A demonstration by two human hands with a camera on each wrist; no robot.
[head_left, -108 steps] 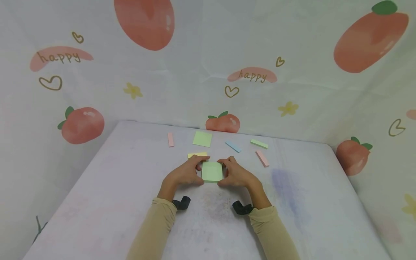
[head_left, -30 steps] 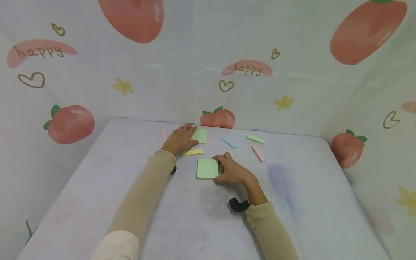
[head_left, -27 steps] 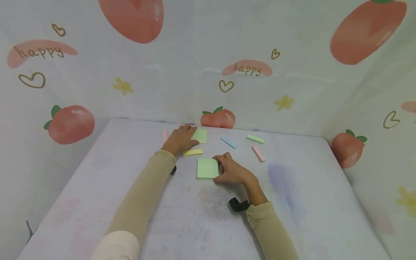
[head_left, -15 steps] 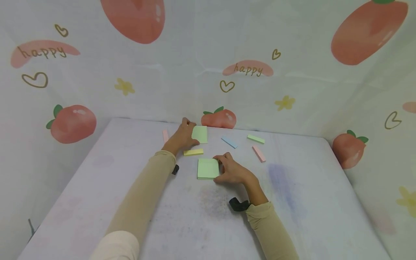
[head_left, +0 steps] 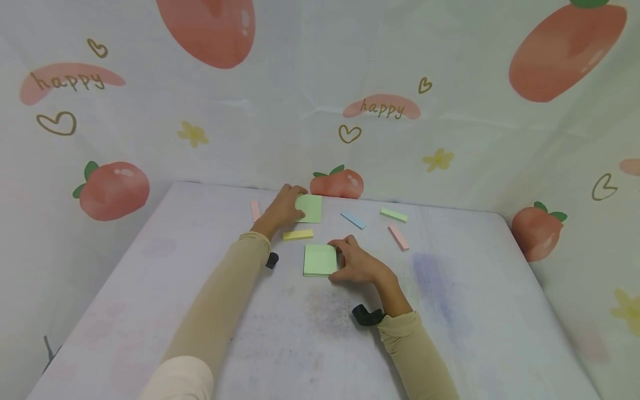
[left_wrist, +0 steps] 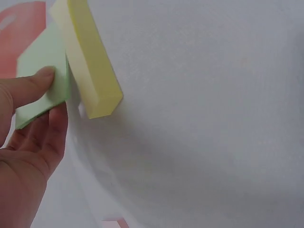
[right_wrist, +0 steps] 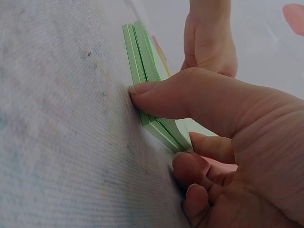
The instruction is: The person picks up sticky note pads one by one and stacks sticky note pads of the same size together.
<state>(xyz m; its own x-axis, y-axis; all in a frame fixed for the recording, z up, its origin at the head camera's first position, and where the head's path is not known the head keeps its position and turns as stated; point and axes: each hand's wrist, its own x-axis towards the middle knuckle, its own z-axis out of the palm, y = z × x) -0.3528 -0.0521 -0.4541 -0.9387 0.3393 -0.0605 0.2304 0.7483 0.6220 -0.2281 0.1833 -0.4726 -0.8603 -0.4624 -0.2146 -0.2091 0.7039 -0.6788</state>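
The far pad (head_left: 311, 209) is at the back of the surface (head_left: 480, 289), and the left grip (head_left: 285, 205) now has it pinched between thumb and fingers, instead of spread over its edge like a second ago. Can't tell if it's fully lifted. Left arm (head_left: 215, 305) is stretched way out. Right grip (head_left: 360, 264) hasn't budged, thumb and fingertips curled round the near stack (head_left: 320, 260).
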